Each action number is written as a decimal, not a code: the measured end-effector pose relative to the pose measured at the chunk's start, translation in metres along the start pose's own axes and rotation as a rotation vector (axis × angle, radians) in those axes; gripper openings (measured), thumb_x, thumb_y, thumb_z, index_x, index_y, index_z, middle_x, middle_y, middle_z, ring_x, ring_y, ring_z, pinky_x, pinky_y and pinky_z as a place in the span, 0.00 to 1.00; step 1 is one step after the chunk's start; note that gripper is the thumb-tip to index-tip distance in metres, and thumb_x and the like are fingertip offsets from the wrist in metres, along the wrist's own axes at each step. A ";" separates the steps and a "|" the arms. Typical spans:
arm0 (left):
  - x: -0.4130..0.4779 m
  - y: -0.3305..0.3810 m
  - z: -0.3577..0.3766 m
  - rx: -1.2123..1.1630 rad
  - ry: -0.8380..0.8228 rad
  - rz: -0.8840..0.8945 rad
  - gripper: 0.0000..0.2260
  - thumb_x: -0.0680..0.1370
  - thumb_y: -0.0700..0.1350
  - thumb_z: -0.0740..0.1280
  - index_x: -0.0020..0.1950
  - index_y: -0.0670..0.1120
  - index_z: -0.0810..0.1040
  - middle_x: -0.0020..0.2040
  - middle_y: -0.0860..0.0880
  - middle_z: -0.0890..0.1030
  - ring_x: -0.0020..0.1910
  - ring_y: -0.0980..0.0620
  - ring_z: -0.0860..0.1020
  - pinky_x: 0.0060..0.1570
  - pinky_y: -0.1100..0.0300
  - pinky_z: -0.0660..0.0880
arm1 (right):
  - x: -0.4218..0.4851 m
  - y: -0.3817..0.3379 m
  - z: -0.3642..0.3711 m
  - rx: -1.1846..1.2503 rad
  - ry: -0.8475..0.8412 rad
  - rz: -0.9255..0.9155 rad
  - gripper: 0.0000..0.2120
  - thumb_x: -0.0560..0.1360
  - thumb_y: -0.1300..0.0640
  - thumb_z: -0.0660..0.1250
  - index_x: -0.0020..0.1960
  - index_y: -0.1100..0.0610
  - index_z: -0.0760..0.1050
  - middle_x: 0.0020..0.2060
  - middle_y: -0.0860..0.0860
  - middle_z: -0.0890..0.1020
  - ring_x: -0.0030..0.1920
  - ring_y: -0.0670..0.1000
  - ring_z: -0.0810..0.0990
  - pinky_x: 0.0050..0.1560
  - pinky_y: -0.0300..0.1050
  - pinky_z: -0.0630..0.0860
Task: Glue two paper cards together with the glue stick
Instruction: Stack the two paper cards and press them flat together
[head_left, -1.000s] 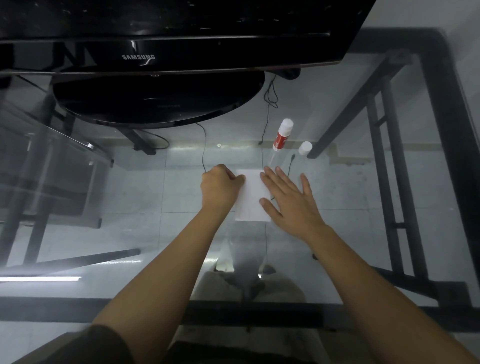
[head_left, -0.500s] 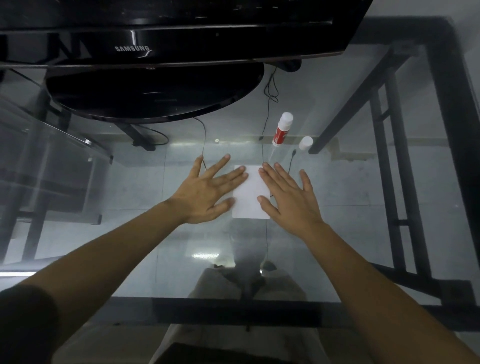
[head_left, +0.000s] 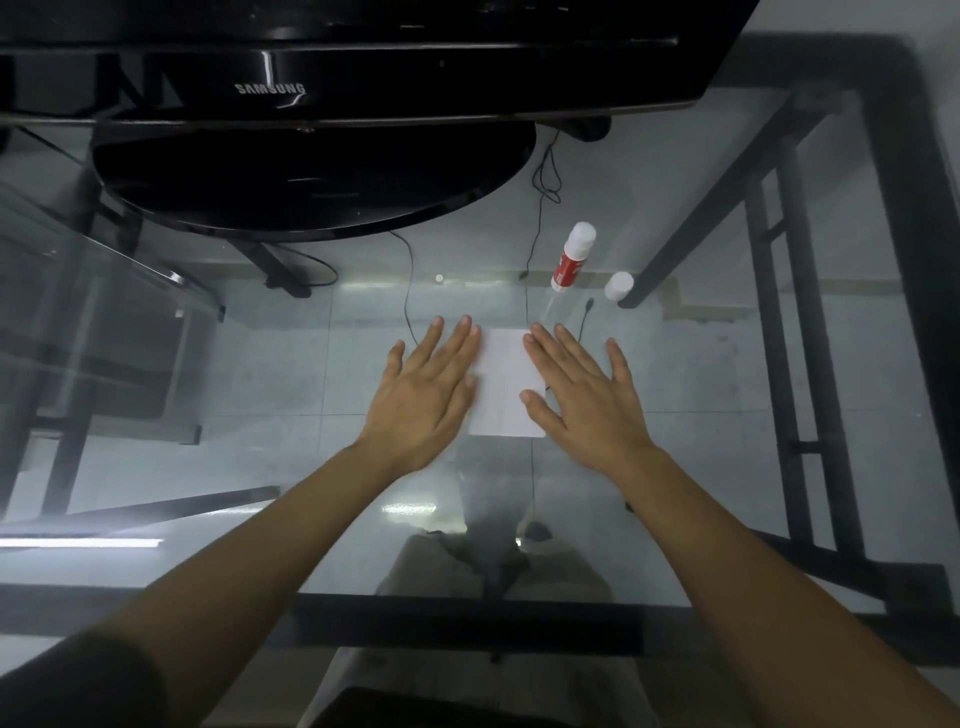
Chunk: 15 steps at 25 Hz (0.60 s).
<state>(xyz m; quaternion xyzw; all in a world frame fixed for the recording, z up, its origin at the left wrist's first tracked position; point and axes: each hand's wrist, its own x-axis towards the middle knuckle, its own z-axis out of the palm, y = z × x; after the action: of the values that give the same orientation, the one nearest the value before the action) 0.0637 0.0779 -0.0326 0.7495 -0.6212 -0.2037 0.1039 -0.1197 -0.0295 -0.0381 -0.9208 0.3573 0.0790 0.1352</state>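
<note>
I see the white paper card (head_left: 506, 384) lying flat on the glass table (head_left: 701, 415), between my two hands. My left hand (head_left: 423, 389) and right hand (head_left: 584, 395) lie flat with fingers spread wide, each overlapping a card edge. The glue stick (head_left: 571, 257) stands uncapped beyond, its white cap (head_left: 618, 286) just beside it.
</note>
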 end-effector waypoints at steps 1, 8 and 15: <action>0.006 0.007 0.004 0.012 0.012 -0.067 0.23 0.80 0.56 0.41 0.73 0.54 0.39 0.74 0.57 0.42 0.73 0.55 0.36 0.72 0.45 0.39 | 0.000 0.000 0.000 -0.003 -0.004 -0.005 0.30 0.76 0.38 0.38 0.74 0.48 0.40 0.75 0.43 0.46 0.72 0.42 0.38 0.70 0.56 0.37; 0.012 0.026 0.025 0.218 0.006 -0.192 0.24 0.78 0.57 0.35 0.71 0.52 0.32 0.72 0.55 0.34 0.69 0.52 0.28 0.66 0.45 0.30 | 0.000 -0.001 -0.001 -0.034 -0.019 0.000 0.29 0.77 0.40 0.40 0.74 0.49 0.37 0.75 0.45 0.44 0.71 0.43 0.35 0.71 0.57 0.38; 0.010 0.022 0.022 0.209 -0.029 -0.137 0.25 0.77 0.58 0.32 0.72 0.54 0.31 0.73 0.56 0.34 0.70 0.51 0.28 0.66 0.44 0.31 | 0.001 -0.001 -0.003 -0.032 -0.033 -0.005 0.29 0.78 0.42 0.42 0.74 0.50 0.37 0.75 0.46 0.43 0.70 0.43 0.35 0.71 0.57 0.38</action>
<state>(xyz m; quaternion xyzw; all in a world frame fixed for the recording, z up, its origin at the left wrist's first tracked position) 0.0357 0.0653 -0.0451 0.7939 -0.5877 -0.1556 0.0021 -0.1185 -0.0307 -0.0352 -0.9223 0.3513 0.0995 0.1266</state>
